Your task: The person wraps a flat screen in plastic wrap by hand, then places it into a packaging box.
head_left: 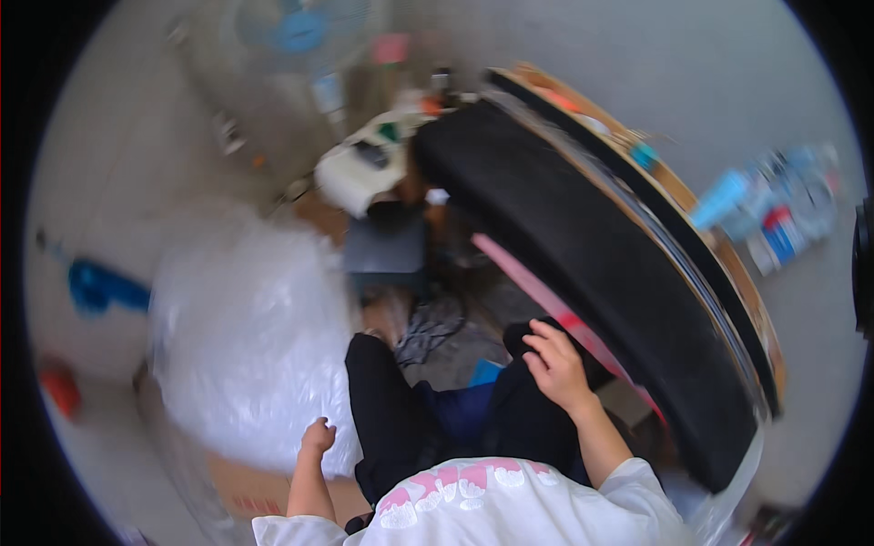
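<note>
Beside my left thigh is my left hand (318, 436), fingers curled in. It lies against the near right edge of a big, shiny, whitish plastic bag (255, 337) that looks full; whether anything is inside the fingers is hidden. Over my right thigh hovers my right hand (557, 366), its fingers stretched and a little apart, with nothing in them. Close to its fingertips runs a pink strip (537, 287) along the underside of a long black padded surface (583, 237). My legs, in black trousers (387, 400), are bent as I sit.
A cardboard box (241, 482) sits under the bag. Ahead stand a white sewing-machine-like device (360, 173), a dark grey box (387, 246) and a fan (300, 32). A wooden tray edge (678, 187) borders the black surface; clear plastic packages (774, 209) lie at right. Crumpled grey cloth (432, 329) lies between my feet.
</note>
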`<act>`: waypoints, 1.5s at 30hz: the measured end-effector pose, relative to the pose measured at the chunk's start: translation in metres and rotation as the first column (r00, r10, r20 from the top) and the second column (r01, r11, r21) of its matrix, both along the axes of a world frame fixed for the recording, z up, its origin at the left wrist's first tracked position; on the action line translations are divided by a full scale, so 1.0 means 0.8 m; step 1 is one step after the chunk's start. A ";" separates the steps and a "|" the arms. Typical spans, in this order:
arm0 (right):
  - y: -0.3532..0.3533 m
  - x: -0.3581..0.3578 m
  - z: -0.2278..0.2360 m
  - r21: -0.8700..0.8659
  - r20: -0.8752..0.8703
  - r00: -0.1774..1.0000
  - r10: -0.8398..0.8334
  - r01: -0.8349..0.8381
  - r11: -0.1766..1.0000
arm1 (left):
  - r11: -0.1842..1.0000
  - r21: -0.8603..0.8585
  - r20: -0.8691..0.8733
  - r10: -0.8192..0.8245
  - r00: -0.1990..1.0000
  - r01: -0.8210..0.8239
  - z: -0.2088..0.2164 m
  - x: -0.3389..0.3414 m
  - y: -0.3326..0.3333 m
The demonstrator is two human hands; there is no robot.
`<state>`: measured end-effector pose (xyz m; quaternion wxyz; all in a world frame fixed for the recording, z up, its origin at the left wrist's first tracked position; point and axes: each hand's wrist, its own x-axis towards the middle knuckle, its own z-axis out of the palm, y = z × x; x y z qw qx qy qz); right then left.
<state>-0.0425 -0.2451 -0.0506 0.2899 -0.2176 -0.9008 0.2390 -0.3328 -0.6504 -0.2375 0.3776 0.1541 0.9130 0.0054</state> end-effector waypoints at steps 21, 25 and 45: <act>-0.010 0.406 -0.003 0.371 -0.142 0.643 -0.752 0.739 0.562 | -0.204 0.877 -0.414 -0.780 0.469 0.435 0.291 0.475 0.549; -0.070 0.559 0.044 0.125 -0.345 0.271 -0.898 0.962 0.243 | -0.494 0.546 -0.829 -0.438 0.349 0.677 0.241 0.482 0.613; -0.257 0.811 -0.117 0.560 0.371 -0.644 -0.669 0.729 -0.392 | -0.390 0.559 -0.746 -0.622 0.237 0.732 0.285 0.523 0.607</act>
